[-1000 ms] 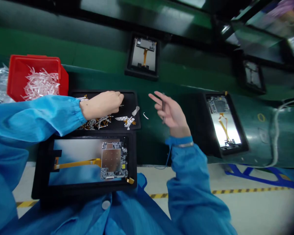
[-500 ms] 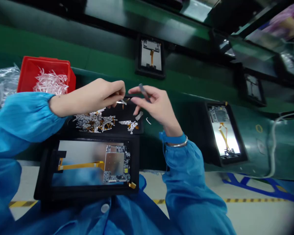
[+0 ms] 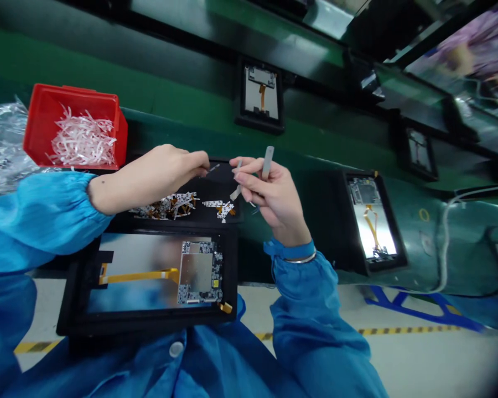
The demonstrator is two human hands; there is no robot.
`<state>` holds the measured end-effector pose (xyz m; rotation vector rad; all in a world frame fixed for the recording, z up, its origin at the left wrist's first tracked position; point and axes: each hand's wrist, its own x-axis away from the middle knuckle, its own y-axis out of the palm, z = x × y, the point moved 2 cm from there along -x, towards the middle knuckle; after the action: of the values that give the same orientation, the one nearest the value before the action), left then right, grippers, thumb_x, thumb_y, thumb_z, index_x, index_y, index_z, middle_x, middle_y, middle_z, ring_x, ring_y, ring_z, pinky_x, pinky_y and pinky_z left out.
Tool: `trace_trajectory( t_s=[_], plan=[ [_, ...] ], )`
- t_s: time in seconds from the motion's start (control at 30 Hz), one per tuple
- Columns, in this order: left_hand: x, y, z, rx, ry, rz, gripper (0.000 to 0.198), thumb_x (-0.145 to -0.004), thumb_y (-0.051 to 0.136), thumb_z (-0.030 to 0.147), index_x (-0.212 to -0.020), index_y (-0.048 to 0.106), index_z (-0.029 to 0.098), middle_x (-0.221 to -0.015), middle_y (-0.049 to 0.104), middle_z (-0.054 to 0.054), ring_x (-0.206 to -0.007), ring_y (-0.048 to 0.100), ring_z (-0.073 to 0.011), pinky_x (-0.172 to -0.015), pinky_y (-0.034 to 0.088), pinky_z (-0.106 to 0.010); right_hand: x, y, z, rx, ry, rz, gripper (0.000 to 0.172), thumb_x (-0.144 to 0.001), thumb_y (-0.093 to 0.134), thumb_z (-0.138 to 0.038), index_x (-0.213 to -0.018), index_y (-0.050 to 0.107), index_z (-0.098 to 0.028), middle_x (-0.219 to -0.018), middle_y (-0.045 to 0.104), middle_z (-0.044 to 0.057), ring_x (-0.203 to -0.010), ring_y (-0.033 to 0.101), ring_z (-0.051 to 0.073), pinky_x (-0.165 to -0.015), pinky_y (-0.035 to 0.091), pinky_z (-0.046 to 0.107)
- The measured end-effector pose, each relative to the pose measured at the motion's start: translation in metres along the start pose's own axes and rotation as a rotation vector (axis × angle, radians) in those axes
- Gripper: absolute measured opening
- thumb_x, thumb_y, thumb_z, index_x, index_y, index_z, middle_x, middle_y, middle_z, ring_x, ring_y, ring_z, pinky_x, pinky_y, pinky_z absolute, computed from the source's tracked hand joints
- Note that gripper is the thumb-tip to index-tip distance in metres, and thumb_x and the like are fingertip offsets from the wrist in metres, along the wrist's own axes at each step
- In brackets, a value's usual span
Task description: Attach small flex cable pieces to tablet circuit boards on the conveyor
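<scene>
My left hand [image 3: 157,174] pinches a small thin strip [image 3: 213,167] above a black tray [image 3: 216,182] strewn with several white and orange flex parts [image 3: 178,204]. Just to its right, my right hand [image 3: 269,190] is closed around grey tweezers [image 3: 266,161] that point upward, its fingertips almost meeting the left hand's. Below both hands, against my blue coat, lies an open tablet [image 3: 149,276] in a black frame, with a circuit board [image 3: 200,272] and an orange ribbon cable [image 3: 136,275] showing.
A red bin [image 3: 72,127] of white paper strips stands at the back left, beside crumpled clear plastic [image 3: 0,143]. On the green conveyor [image 3: 315,143] lie more open tablets [image 3: 371,221], [image 3: 261,94], [image 3: 417,152]. A white cable [image 3: 444,243] hangs at the right.
My left hand lifted from the tray with a small strip. My right hand swung in from the right to meet it, and the tweezers turned upright. The view shifted slightly.
</scene>
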<state>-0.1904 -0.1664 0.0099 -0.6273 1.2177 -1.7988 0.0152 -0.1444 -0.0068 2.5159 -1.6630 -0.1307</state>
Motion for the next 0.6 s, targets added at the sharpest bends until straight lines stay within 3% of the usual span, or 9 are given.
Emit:
trace_trajectory(
  t_s=[0.13, 0.2, 0.37, 0.47, 0.6],
  plan=[
    [-0.001, -0.001, 0.008, 0.114, 0.130, 0.045, 0.029, -0.100, 0.050, 0.034, -0.114, 0.068, 0.015, -0.113, 0.072, -0.006, -0.098, 0.069, -0.0218, -0.082, 0.047, -0.029, 0.012, 0.009, 0.002, -0.201, 0.092, -0.020, 0.020, -0.064, 0.091, -0.030, -0.070, 0.074, -0.020, -0.078, 0.063, -0.001, -0.041, 0.036, 0.000, -0.037, 0.028, 0.017],
    [0.001, -0.004, 0.016, 0.227, 0.178, 0.076, 0.028, -0.098, 0.056, 0.035, -0.115, 0.067, 0.015, -0.108, 0.072, -0.005, -0.092, 0.068, -0.0174, -0.077, 0.047, -0.025, 0.016, 0.014, 0.003, -0.247, 0.104, -0.036, 0.018, -0.066, 0.090, -0.028, -0.071, 0.074, -0.021, -0.077, 0.062, -0.002, -0.041, 0.032, -0.001, -0.036, 0.024, 0.016],
    [0.008, -0.015, 0.032, 0.486, 0.200, 0.157, 0.015, -0.094, 0.063, 0.030, -0.095, 0.070, 0.017, -0.094, 0.069, -0.003, -0.085, 0.063, -0.0127, -0.071, 0.046, -0.023, 0.025, 0.020, 0.005, -0.294, 0.053, -0.055, 0.009, -0.072, 0.085, -0.023, -0.072, 0.077, -0.024, -0.078, 0.059, -0.003, -0.041, 0.029, -0.002, -0.037, 0.021, 0.017],
    [0.009, -0.018, 0.036, 0.656, 0.147, 0.142, 0.010, -0.091, 0.066, 0.024, -0.084, 0.068, 0.017, -0.083, 0.065, -0.001, -0.076, 0.058, -0.0105, -0.066, 0.044, -0.022, 0.031, 0.020, 0.004, -0.201, -0.069, -0.069, 0.012, -0.077, 0.081, -0.018, -0.080, 0.080, -0.029, -0.078, 0.055, -0.003, -0.045, 0.036, 0.001, -0.038, 0.023, 0.018],
    [0.017, -0.010, 0.040, 0.952, -0.004, -0.112, 0.018, -0.091, 0.064, 0.025, -0.076, 0.064, 0.016, -0.067, 0.059, 0.002, -0.059, 0.050, -0.0086, -0.052, 0.039, -0.020, 0.044, 0.020, -0.009, 0.221, -0.421, -0.045, 0.021, -0.078, 0.081, -0.013, -0.085, 0.080, -0.033, -0.085, 0.056, 0.001, -0.061, 0.052, 0.010, -0.044, 0.039, 0.024]
  ],
)
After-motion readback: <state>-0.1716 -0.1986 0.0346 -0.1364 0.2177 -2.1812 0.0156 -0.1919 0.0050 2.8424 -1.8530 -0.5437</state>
